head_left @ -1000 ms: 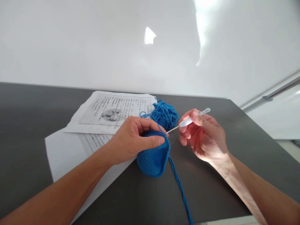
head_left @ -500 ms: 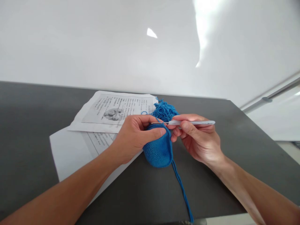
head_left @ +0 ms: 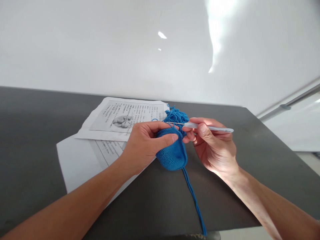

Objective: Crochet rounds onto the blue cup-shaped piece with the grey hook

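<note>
Between thumb and fingers, my left hand (head_left: pixel 147 141) pinches the upper edge of a blue crocheted piece (head_left: pixel 171 156), rounded and cup-like. My right hand (head_left: pixel 215 143) grips a crochet hook (head_left: pixel 212 127) with a pale handle, held like a pen. Its thin metal shaft points left, just above the piece's top edge, with blue yarn looped around it. The hook's tip lies by my left forefinger, too small to make out. Behind the piece sits a tangled heap of blue yarn (head_left: pixel 176 115). A doubled yarn tail (head_left: pixel 193 196) hangs from the piece toward the table's front edge.
Printed sheets (head_left: pixel 120 115) with text and a grey picture lie on the dark table (head_left: pixel 37 133) at the left, partly under my left arm. A glossy white wall (head_left: pixel 100 50) rises behind the table. Right of it runs a metal rail (head_left: pixel 300 96).
The hook has lifted slightly off the piece's edge and shifted right, drawing a loop of yarn up. The crocheted piece has risen a little and tilted. The papers have slid slightly right.
</note>
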Demonstrator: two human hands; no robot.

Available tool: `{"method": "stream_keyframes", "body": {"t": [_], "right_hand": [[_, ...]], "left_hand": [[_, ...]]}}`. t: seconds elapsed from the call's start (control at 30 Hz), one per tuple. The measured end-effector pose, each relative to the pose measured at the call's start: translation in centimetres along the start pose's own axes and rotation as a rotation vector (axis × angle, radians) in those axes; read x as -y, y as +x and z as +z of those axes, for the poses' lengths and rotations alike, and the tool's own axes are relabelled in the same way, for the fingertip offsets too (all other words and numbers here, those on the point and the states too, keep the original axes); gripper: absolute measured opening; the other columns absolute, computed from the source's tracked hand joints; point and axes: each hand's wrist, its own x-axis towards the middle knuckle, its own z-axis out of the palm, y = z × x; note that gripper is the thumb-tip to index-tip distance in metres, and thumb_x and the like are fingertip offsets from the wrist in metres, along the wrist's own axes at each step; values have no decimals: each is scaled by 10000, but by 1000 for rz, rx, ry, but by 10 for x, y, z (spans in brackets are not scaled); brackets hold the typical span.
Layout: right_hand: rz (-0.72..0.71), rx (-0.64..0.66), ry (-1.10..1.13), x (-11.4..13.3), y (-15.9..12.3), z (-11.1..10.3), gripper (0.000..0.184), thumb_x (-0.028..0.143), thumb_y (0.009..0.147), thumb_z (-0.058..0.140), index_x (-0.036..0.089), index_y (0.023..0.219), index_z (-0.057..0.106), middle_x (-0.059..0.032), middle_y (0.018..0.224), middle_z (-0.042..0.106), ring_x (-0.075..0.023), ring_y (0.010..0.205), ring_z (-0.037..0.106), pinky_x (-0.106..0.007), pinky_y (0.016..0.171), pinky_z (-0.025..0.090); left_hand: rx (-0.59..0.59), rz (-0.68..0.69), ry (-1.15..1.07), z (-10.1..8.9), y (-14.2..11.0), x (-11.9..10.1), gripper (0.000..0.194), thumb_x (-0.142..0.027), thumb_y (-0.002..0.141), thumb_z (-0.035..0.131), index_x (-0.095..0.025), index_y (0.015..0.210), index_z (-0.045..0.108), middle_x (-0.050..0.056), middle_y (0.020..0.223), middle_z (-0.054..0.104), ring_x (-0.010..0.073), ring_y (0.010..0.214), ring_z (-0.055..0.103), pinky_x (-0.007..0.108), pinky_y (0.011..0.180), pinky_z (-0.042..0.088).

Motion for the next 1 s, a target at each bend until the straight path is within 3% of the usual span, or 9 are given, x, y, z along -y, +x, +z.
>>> {"method": "stream_keyframes", "body": {"t": [0.17,0.43,0.6,1.0], "right_hand": [[-2,-4,-11,2,2,0,175,364,830,908,262,963,856,-24,853,837,-161,631,785,-250,563,658],[-10,21,-20,3,2,2,168,343,836,901,254,972,857,-35,845,835,-163,603,771,-282,578,687],[-42,41,-36,2,2,0,139,328,851,889,265,970,854,-31,863,835,-159,602,761,-295,567,696],[-34,32,-32,5,1,1,152,334,826,905,257,951,862,-39,853,835,-168,600,763,-299,571,687]], "left_hand": [[-53,61,-33,1,1,2,269,-146,642,938,-199,897,870,51,1043,847,201,930,767,288,837,605],[-80,-6,47,1,-2,-3,564,-209,617,975,-149,1160,835,79,957,849,196,784,758,284,723,604],[-66,13,66,0,-2,-2,584,-230,630,972,-146,1189,826,91,995,849,221,828,774,302,754,617],[-60,45,42,1,-3,-2,558,-201,645,962,-136,1182,825,83,971,845,188,819,756,271,764,600]]}}
